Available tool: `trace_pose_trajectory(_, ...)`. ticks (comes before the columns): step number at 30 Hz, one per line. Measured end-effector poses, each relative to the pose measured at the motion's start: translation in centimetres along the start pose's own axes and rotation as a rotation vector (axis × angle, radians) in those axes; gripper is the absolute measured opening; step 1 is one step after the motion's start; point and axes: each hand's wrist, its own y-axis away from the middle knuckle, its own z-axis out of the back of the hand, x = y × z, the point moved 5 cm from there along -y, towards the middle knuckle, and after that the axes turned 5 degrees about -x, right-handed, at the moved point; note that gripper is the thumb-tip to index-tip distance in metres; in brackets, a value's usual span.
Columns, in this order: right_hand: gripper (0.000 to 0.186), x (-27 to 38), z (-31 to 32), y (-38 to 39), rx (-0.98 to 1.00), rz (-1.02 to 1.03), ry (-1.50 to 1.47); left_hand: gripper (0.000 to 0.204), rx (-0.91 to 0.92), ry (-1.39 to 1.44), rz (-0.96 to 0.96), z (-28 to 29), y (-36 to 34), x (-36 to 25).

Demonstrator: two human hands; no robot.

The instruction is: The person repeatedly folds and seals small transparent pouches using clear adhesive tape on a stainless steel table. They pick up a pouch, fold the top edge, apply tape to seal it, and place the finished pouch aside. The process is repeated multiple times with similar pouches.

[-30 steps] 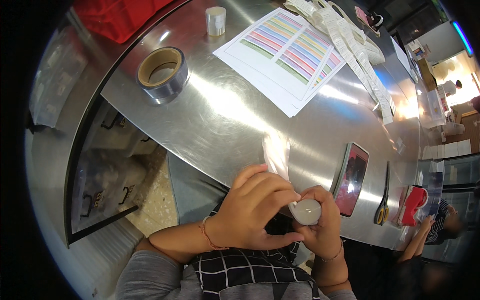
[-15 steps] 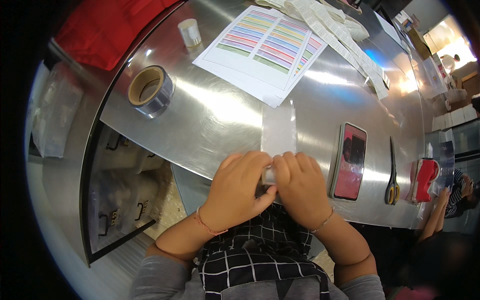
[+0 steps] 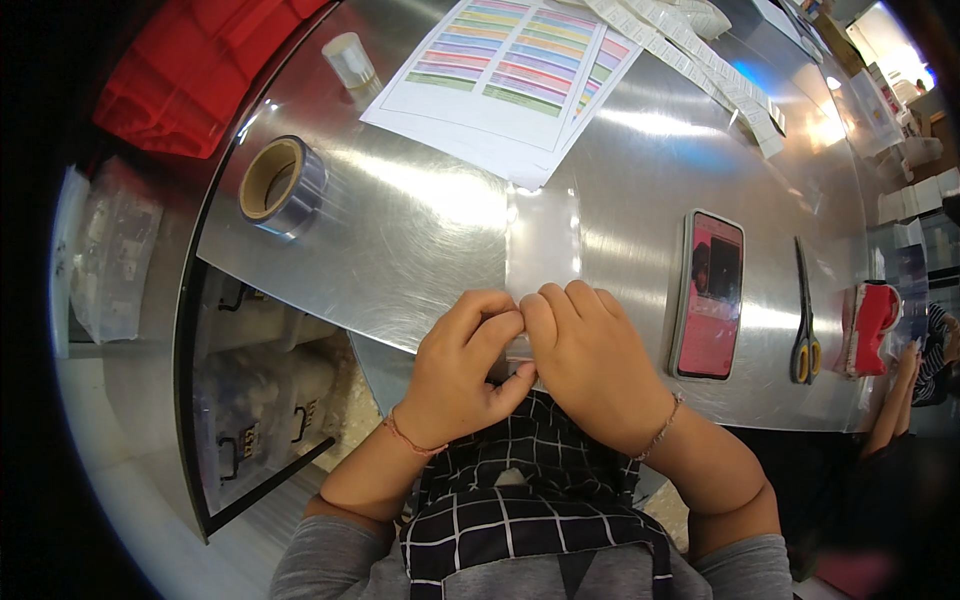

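Observation:
A clear plastic strip (image 3: 544, 235) lies flat on the metal table and runs from the paper sheets down to my fingers. At the table's front edge my left hand (image 3: 462, 362) is curled, its thumb and fingers pinching the near end of the strip. Beside it my right hand (image 3: 597, 362) presses bent fingers onto the same end, the two hands touching. Between them shows a small whitish rolled piece (image 3: 517, 348), mostly hidden by my fingers.
Left on the table are a tape roll (image 3: 285, 187) and a small clear-and-white cylinder (image 3: 350, 61). Printed sheets (image 3: 440, 135) and long paper strips (image 3: 690, 60) lie farther back. At right: a phone (image 3: 708, 300), scissors (image 3: 803, 330), a red object (image 3: 872, 330) and another person's arm (image 3: 893, 405).
The whole view has shifted slightly, with the table's things moving up or sideways in it. My hands stay together at the strip's near end; less of the rolled piece shows between them.

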Motion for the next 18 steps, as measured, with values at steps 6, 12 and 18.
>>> trace_pose_trajectory(6,0.024,0.0,0.1,-0.5,0.031,-0.015,-0.040,0.046,0.045,-0.001,-0.043,0.4,-0.6,0.3)
trace_pose_trajectory(12,0.029,0.0,0.0,-0.7,0.010,-0.072,0.086,0.044,0.110,-0.043,-0.009,0.7,-1.3,-0.2)
trace_pose_trajectory(18,0.035,-0.7,-0.3,-0.4,0.033,-0.118,-0.044,0.045,0.122,-0.029,0.018,0.2,-1.2,-0.6)
